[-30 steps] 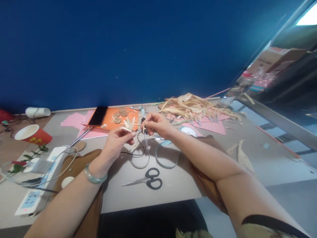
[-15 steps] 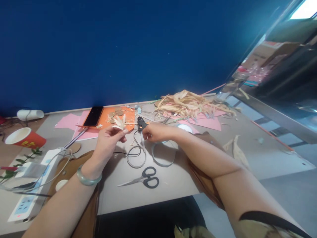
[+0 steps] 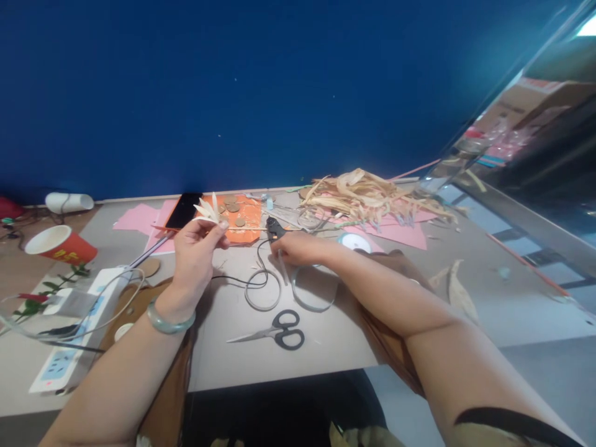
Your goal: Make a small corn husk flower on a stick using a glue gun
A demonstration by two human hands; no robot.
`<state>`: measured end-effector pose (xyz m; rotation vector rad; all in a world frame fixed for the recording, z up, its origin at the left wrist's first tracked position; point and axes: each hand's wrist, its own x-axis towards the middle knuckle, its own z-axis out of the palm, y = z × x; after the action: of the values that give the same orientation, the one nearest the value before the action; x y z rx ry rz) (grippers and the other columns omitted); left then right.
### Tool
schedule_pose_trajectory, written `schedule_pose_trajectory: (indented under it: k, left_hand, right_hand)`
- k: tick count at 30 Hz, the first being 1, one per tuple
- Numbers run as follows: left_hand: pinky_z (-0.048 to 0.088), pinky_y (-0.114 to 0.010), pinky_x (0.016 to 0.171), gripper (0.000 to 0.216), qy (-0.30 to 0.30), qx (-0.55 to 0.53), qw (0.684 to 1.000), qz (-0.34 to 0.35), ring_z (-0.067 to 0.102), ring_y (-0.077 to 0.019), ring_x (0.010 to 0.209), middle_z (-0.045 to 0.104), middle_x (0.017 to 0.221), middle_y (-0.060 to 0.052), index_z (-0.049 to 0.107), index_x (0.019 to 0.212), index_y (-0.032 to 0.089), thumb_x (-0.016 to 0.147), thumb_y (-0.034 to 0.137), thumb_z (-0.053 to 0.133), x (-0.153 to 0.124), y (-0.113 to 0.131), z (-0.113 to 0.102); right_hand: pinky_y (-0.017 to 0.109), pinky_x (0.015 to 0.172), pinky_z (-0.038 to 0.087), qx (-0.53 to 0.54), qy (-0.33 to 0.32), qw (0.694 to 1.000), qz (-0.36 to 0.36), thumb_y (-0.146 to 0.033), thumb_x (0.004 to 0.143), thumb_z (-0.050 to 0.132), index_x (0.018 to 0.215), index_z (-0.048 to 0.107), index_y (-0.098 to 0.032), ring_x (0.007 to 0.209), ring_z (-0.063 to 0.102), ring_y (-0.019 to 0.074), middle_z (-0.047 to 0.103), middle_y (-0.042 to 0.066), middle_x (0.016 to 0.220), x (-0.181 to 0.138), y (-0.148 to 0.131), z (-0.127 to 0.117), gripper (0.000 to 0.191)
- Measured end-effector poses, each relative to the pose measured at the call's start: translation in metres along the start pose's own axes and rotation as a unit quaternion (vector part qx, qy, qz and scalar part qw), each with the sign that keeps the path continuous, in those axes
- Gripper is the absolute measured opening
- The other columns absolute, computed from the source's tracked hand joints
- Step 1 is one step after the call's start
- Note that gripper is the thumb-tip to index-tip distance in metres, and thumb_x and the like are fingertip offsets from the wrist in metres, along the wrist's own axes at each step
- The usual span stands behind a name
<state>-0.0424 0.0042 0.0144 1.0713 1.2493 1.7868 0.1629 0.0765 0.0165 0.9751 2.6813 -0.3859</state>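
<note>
My left hand (image 3: 194, 257) is closed in a pinch on a small pale husk flower (image 3: 209, 210), its pointed petals spreading upward above the orange sheet's left side. Around a black glue gun (image 3: 274, 228), my right hand (image 3: 298, 247) is closed; a translucent glue stick (image 3: 283, 268) shows below the fingers. A thin stem-like line runs between the two hands, but I cannot tell what it joins. Several tan discs (image 3: 239, 221) lie on the orange sheet (image 3: 244, 236) behind the hands.
Scissors (image 3: 272, 331) lie in front, near the table edge. A husk pile (image 3: 358, 189) sits at the back right over pink paper (image 3: 400, 233). On the left are a phone (image 3: 182, 211), a red paper cup (image 3: 69, 247) and a power strip (image 3: 60, 362). A looped cable (image 3: 263, 308) crosses the middle.
My left hand has moved left with the flower, away from the glue gun, and more petals show. My right hand stays almost in place. The whole view has shifted slightly.
</note>
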Motion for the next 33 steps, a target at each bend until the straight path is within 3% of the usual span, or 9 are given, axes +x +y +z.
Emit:
schedule_pose_trajectory:
  k: [3, 10, 19, 23, 27, 33]
  left_hand:
    - [0.047, -0.02, 0.049, 0.022, -0.006, -0.004, 1.0, -0.007, 0.055, -0.0069, 0.047, 0.057, 0.056, 0.005, 0.058, 0.067, 0.017, 0.066, 0.027, 0.078, -0.002, -0.001, 0.001]
    - [0.048, -0.022, 0.051, 0.023, -0.014, 0.019, 1.0, -0.013, 0.056, -0.0082, 0.048, 0.059, 0.057, 0.005, 0.059, 0.07, 0.017, 0.067, 0.031, 0.077, -0.002, -0.005, 0.0]
    - [0.048, -0.023, 0.052, 0.024, -0.017, 0.043, 0.999, -0.003, 0.056, -0.0091, 0.048, 0.059, 0.056, 0.005, 0.059, 0.071, 0.018, 0.068, 0.033, 0.076, -0.002, -0.006, -0.001]
    - [0.048, -0.022, 0.053, 0.023, -0.022, 0.049, 0.999, -0.004, 0.056, -0.0089, 0.048, 0.059, 0.055, 0.004, 0.059, 0.07, 0.018, 0.069, 0.034, 0.076, -0.003, -0.005, -0.001]
    - [0.048, -0.022, 0.053, 0.023, -0.028, 0.051, 0.998, 0.0, 0.056, -0.0091, 0.048, 0.059, 0.054, 0.004, 0.059, 0.071, 0.018, 0.07, 0.034, 0.076, -0.003, -0.006, -0.001]
    - [0.048, -0.023, 0.053, 0.023, -0.027, 0.048, 0.998, 0.004, 0.057, -0.0095, 0.048, 0.059, 0.055, 0.004, 0.06, 0.071, 0.018, 0.069, 0.034, 0.077, -0.003, -0.007, -0.002]
  right_hand:
    - [0.024, 0.061, 0.032, 0.004, 0.003, 1.0, 0.003, -0.012, 0.079, 0.054, 0.099, 0.072, -0.02, 0.077, 0.061, 0.0175, 0.071, 0.008, 0.09, -0.004, 0.005, -0.006, 0.027]
    - [0.023, 0.065, 0.034, 0.016, 0.077, 0.996, 0.03, -0.011, 0.078, 0.05, 0.098, 0.073, -0.021, 0.077, 0.06, 0.0167, 0.072, 0.005, 0.091, -0.023, 0.022, -0.028, 0.032]
    - [0.024, 0.066, 0.036, 0.01, 0.04, 0.998, 0.041, -0.012, 0.08, 0.052, 0.101, 0.073, -0.022, 0.083, 0.062, 0.0189, 0.072, 0.007, 0.096, -0.026, 0.017, -0.027, 0.031]
    - [0.024, 0.066, 0.036, 0.005, 0.074, 0.996, 0.057, -0.01, 0.078, 0.051, 0.095, 0.072, -0.021, 0.084, 0.062, 0.0187, 0.072, 0.007, 0.094, -0.03, 0.015, -0.029, 0.03]
    - [0.025, 0.066, 0.035, -0.026, 0.093, 0.988, 0.122, -0.01, 0.078, 0.053, 0.093, 0.07, -0.016, 0.082, 0.06, 0.0193, 0.07, 0.01, 0.093, -0.034, 0.011, -0.035, 0.025]
    - [0.028, 0.065, 0.036, -0.08, 0.073, 0.988, 0.107, -0.01, 0.082, 0.05, 0.096, 0.07, -0.014, 0.08, 0.062, 0.0222, 0.07, 0.014, 0.087, -0.032, -0.001, -0.028, 0.024]
